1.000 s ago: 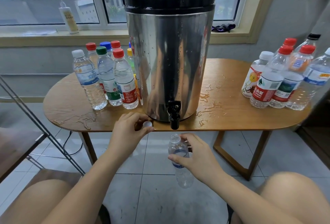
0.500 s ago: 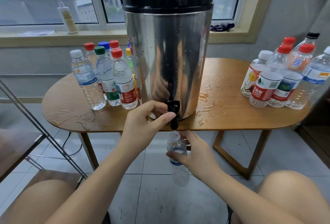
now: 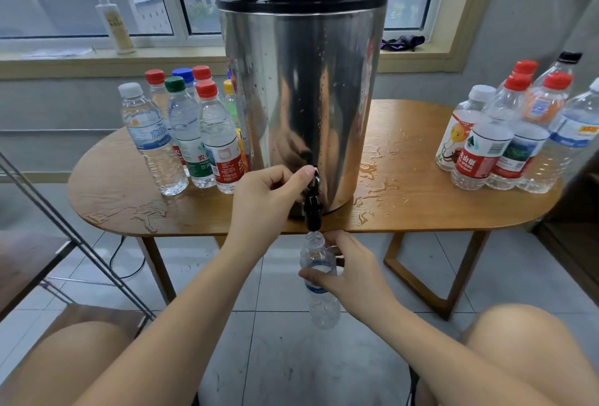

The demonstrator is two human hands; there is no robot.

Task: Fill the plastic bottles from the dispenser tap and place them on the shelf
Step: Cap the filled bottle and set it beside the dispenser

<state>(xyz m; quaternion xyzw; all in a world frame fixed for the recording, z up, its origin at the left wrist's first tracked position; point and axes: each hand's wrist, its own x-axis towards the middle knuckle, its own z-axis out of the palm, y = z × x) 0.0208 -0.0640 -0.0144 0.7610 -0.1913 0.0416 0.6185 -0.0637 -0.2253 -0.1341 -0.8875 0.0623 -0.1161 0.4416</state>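
Note:
A tall steel dispenser (image 3: 304,97) with a black lid stands on the wooden table (image 3: 421,208). Its black tap (image 3: 312,208) hangs over the table's front edge. My left hand (image 3: 265,198) grips the tap's lever, thumb on top. Below the spout my right hand (image 3: 350,272) holds an uncapped clear bottle (image 3: 319,279) upright by its upper body, mouth right under the tap. The bottle looks nearly empty.
Several capped bottles (image 3: 181,136) stand left of the dispenser, and another group of capped bottles (image 3: 505,136) stands at the table's right end. Water puddles (image 3: 376,185) lie on the tabletop. A metal-framed shelf (image 3: 64,237) slants at the left. My knees fill the bottom corners.
My left hand left the small white cap by the dispenser's base and moved right onto the tap lever. My right hand raised the bottle closer to the spout.

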